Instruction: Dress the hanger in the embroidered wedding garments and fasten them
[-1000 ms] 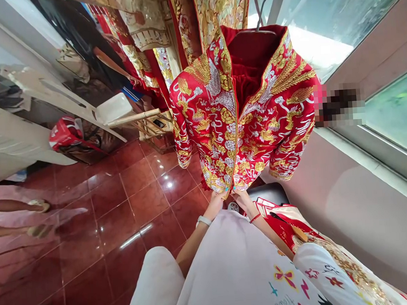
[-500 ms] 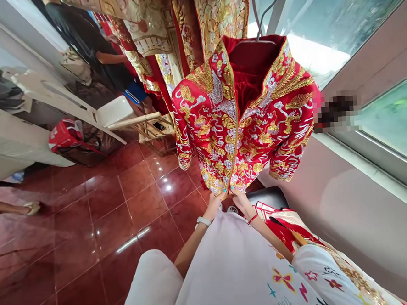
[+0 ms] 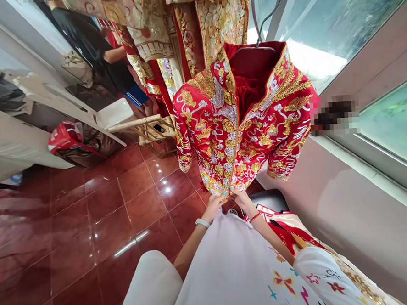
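Note:
A red jacket (image 3: pixel 243 127) thick with gold and silver embroidery hangs on a hanger in front of me, open at the collar. My left hand (image 3: pixel 216 203) pinches the bottom hem on the left side of the front opening. My right hand (image 3: pixel 241 199) grips the hem on the right side of the opening, close beside the left. Both hands are closed on the cloth, with a white band on the left wrist and a red string on the right.
More embroidered garments (image 3: pixel 189 29) hang behind the jacket. Another person (image 3: pixel 115 70) stands at the back left by a white table (image 3: pixel 32 117) and a red bag (image 3: pixel 64 135). A window (image 3: pixel 355 33) and wall run along the right. A black stool (image 3: pixel 270 199) sits below.
The view has shifted slightly, so the jacket sits a little lower in frame. The legs at the far left have walked out of view. My hands stay on the hem.

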`<state>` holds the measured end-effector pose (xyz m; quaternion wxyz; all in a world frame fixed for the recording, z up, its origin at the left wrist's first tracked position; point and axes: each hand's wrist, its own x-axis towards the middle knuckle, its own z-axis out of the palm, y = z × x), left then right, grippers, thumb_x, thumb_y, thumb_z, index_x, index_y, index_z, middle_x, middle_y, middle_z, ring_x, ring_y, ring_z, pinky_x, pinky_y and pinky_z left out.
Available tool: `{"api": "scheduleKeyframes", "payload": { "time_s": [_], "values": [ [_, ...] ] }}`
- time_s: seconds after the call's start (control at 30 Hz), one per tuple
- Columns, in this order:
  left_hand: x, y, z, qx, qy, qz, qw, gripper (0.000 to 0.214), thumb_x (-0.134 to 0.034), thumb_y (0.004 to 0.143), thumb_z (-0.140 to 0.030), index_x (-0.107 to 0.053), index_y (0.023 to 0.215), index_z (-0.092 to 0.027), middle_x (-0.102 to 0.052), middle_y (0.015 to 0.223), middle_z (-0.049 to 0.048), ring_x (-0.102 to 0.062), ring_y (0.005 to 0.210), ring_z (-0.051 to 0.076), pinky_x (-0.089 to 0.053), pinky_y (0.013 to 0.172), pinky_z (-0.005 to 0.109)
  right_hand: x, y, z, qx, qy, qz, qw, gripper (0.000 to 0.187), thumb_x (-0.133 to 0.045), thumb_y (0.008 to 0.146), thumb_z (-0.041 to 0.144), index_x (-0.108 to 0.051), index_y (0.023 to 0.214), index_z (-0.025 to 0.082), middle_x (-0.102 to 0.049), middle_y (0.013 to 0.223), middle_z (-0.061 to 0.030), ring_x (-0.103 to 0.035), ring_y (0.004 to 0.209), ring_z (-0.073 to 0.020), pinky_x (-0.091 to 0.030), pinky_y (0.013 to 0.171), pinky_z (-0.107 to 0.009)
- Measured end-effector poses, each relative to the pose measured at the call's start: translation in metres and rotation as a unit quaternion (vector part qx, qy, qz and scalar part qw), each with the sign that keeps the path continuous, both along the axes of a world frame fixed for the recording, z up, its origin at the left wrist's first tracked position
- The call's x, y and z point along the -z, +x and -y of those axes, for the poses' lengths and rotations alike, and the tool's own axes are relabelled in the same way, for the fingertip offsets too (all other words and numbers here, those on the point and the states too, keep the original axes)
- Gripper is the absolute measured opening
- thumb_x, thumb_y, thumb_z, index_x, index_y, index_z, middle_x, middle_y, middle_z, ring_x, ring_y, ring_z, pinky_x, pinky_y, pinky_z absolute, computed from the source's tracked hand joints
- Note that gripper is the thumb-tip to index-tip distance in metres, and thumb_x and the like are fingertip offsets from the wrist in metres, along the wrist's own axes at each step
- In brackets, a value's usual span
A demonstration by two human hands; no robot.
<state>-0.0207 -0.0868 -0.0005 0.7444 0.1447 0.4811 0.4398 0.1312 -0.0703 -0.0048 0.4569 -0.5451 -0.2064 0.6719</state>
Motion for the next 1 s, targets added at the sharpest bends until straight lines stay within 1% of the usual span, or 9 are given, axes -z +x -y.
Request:
{"api": "scheduleKeyframes", "payload": {
  "time_s": [0.07, 0.13, 0.2, 0.27, 0.37, 0.53, 0.73, 0.93, 1.0],
  "values": [
    [0.005, -0.002, -0.002, 0.005, 0.001, 0.014, 1.000, 0.052, -0.097, 0.054, -0.038, -0.076, 0.095, -0.015, -0.076, 0.113, 0.0155, -0.069, 0.114, 0.032, -0.049, 0.105, 0.047, 0.001, 0.014, 0.000, -0.036, -0.026, 0.050, 0.998, 0.038, -0.084, 0.063, 0.050, -0.067, 0.082, 0.021, -0.072, 0.075, -0.0061, -0.068, 0.072, -0.0231, -0.055, 0.069, -0.038],
    [0.009, -0.004, -0.004, 0.005, 0.001, 0.023, 1.000, 0.049, -0.097, 0.055, -0.037, -0.075, 0.093, -0.016, -0.077, 0.112, 0.0147, -0.069, 0.115, 0.031, -0.048, 0.106, 0.045, 0.001, 0.028, 0.001, -0.048, -0.037, 0.115, 0.992, 0.034, -0.081, 0.066, 0.049, -0.065, 0.080, 0.022, -0.070, 0.071, -0.0043, -0.066, 0.067, -0.0214, -0.052, 0.065, -0.035],
    [0.013, -0.005, -0.005, 0.004, -0.004, 0.021, 1.000, 0.045, -0.096, 0.057, -0.037, -0.074, 0.091, -0.016, -0.077, 0.107, 0.0136, -0.070, 0.112, 0.029, -0.049, 0.102, 0.042, 0.000, 0.035, 0.003, -0.046, -0.023, 0.173, 0.984, 0.029, -0.077, 0.067, 0.046, -0.063, 0.076, 0.023, -0.068, 0.069, -0.0022, -0.064, 0.067, -0.0199, -0.050, 0.066, -0.032],
    [0.016, -0.004, -0.007, 0.006, -0.007, 0.018, 1.000, 0.044, -0.095, 0.057, -0.037, -0.074, 0.089, -0.016, -0.078, 0.100, 0.0124, -0.072, 0.104, 0.027, -0.050, 0.097, 0.040, -0.002, 0.033, 0.005, -0.060, 0.009, 0.204, 0.977, 0.025, -0.073, 0.069, 0.045, -0.063, 0.074, 0.023, -0.067, 0.068, -0.0013, -0.063, 0.068, -0.0196, -0.050, 0.068, -0.032],
    [0.018, -0.001, -0.010, 0.004, 0.001, 0.019, 1.000, 0.046, -0.096, 0.055, -0.039, -0.073, 0.087, -0.015, -0.077, 0.093, 0.0110, -0.072, 0.094, 0.024, -0.052, 0.091, 0.037, -0.008, 0.019, 0.007, -0.110, 0.064, 0.218, 0.968, 0.021, -0.070, 0.071, 0.043, -0.067, 0.074, 0.022, -0.069, 0.070, -0.0012, -0.062, 0.066, -0.0193, -0.049, 0.070, -0.032],
    [0.014, 0.000, -0.011, 0.002, 0.012, 0.020, 1.000, 0.049, -0.095, 0.057, -0.039, -0.074, 0.094, -0.015, -0.077, 0.104, 0.0110, -0.071, 0.098, 0.023, -0.052, 0.093, 0.037, -0.016, 0.000, 0.010, -0.139, 0.136, 0.245, 0.950, 0.011, -0.067, 0.074, 0.034, -0.070, 0.076, 0.024, -0.073, 0.079, -0.0021, -0.064, 0.075, -0.0203, -0.046, 0.077, -0.032],
    [0.008, -0.004, -0.011, 0.021, 0.005, 0.018, 1.000, 0.049, -0.097, 0.052, -0.041, -0.074, 0.086, -0.014, -0.078, 0.094, 0.0112, -0.072, 0.088, 0.022, -0.053, 0.089, 0.037, -0.020, 0.003, 0.008, -0.136, 0.165, 0.273, 0.938, 0.012, -0.065, 0.076, 0.032, -0.070, 0.069, 0.024, -0.069, 0.074, -0.0025, -0.059, 0.069, -0.0198, -0.043, 0.072, -0.031],
    [0.005, -0.006, -0.010, 0.035, -0.004, 0.013, 0.999, 0.051, -0.099, 0.048, -0.043, -0.075, 0.084, -0.015, -0.077, 0.096, 0.0112, -0.072, 0.090, 0.022, -0.053, 0.086, 0.035, -0.031, 0.007, 0.006, -0.138, 0.175, 0.319, 0.921, 0.011, -0.068, 0.074, 0.030, -0.071, 0.065, 0.026, -0.064, 0.074, -0.0020, -0.052, 0.068, -0.0189, -0.037, 0.069, -0.030],
    [0.007, -0.007, -0.010, 0.037, -0.008, 0.002, 0.999, 0.049, -0.098, 0.049, -0.042, -0.075, 0.083, -0.015, -0.077, 0.094, 0.0114, -0.072, 0.090, 0.023, -0.052, 0.085, 0.034, -0.034, 0.008, 0.005, -0.128, 0.167, 0.322, 0.923, 0.008, -0.070, 0.073, 0.030, -0.070, 0.065, 0.026, -0.063, 0.075, -0.0022, -0.051, 0.070, -0.0190, -0.036, 0.069, -0.030]
  ]
}}
